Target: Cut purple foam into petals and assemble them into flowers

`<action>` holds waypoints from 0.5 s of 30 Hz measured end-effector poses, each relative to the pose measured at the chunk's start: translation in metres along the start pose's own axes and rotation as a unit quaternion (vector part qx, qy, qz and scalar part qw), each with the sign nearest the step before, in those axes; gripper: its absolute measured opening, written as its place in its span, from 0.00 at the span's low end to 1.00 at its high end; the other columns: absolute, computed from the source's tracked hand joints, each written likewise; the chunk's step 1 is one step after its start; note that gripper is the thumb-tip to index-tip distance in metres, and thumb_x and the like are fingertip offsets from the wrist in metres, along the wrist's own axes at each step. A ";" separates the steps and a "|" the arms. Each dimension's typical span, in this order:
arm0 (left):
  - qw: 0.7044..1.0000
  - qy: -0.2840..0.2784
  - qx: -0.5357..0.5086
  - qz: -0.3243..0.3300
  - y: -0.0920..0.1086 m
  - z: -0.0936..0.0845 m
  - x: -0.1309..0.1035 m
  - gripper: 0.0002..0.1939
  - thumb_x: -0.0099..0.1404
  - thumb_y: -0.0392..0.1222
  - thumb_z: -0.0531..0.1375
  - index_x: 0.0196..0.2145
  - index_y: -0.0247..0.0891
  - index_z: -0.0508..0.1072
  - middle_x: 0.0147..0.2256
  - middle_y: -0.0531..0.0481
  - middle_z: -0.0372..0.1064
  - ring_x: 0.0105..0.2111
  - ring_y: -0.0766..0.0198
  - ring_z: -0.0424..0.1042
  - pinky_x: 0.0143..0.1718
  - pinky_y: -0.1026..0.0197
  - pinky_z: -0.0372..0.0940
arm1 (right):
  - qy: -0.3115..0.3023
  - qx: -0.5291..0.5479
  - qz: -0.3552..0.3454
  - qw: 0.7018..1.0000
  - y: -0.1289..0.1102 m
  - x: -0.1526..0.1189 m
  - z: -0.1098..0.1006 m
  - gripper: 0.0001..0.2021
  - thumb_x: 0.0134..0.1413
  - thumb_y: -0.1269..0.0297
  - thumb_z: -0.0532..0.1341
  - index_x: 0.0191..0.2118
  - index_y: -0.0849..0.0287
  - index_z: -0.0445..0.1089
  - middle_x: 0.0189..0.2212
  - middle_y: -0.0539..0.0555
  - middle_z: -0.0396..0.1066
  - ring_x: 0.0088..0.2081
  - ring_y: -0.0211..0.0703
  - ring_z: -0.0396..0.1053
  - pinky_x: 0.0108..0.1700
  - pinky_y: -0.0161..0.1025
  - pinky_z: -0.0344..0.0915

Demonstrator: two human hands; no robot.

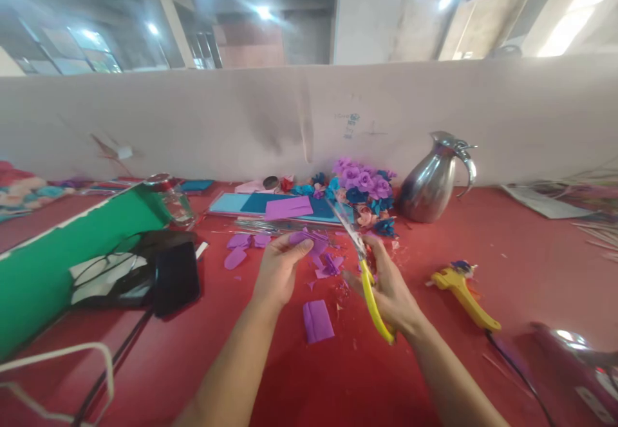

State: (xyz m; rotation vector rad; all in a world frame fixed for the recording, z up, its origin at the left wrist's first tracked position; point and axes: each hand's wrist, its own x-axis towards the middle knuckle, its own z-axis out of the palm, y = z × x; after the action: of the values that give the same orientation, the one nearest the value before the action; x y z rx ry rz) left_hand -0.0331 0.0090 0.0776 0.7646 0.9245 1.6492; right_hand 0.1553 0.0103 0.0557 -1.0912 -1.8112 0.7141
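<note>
My left hand (280, 266) pinches a piece of purple crepe paper (313, 239) between thumb and fingers. In my right hand (386, 285) is a pair of scissors (367, 292) with yellow handles, its blades pointing up and away, apart from the paper. Purple scraps (331, 265) lie on the red table between and beyond my hands. Nearer to me rests a folded purple paper piece (318, 321). Left of my left hand are several cut purple petal shapes (235, 258). Past my hands, a flat purple sheet (289, 208) lies on blue paper sheets (226, 204).
Purple, blue and pink paper flowers (362, 185) stand by the wall, beside a metal jug (431, 179). To the right lies a yellow glue gun (463, 295) with its cord. On the left are a black phone (177, 279), a glass jar (171, 200) and a green partition (82, 253).
</note>
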 end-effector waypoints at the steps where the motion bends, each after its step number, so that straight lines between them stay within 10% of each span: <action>1: 1.000 0.004 -0.005 0.002 0.003 -0.003 0.002 0.09 0.41 0.37 0.72 0.24 0.37 0.78 0.25 0.53 0.76 0.27 0.69 0.71 0.34 0.67 0.65 | -0.006 -0.039 -0.023 0.999 0.001 0.000 -0.001 0.23 0.47 0.59 0.63 0.50 0.55 0.59 0.37 0.53 0.65 0.38 0.45 0.65 0.41 0.42 0.64; 5: 1.000 -0.020 -0.007 0.019 0.012 -0.013 0.007 0.09 0.41 0.36 0.72 0.23 0.37 0.78 0.24 0.53 0.75 0.25 0.69 0.70 0.33 0.66 0.65 | -0.018 -0.119 -0.083 0.989 0.003 -0.002 0.004 0.20 0.44 0.62 0.64 0.46 0.56 0.63 0.35 0.53 0.66 0.37 0.47 0.65 0.39 0.41 0.63; 15: 0.998 -0.030 0.043 0.025 0.013 -0.016 0.009 0.07 0.42 0.36 0.71 0.22 0.36 0.77 0.24 0.51 0.75 0.26 0.66 0.71 0.34 0.64 0.65 | -0.032 -0.100 0.042 0.994 0.007 0.001 0.006 0.17 0.48 0.58 0.61 0.44 0.57 0.64 0.26 0.46 0.64 0.24 0.37 0.62 0.27 0.33 0.58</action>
State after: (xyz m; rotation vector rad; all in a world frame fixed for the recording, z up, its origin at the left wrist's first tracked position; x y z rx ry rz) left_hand -0.0546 0.0125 0.0810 0.8972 0.9451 1.6290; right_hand 0.1529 0.0144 0.0479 -1.2956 -1.9321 0.6335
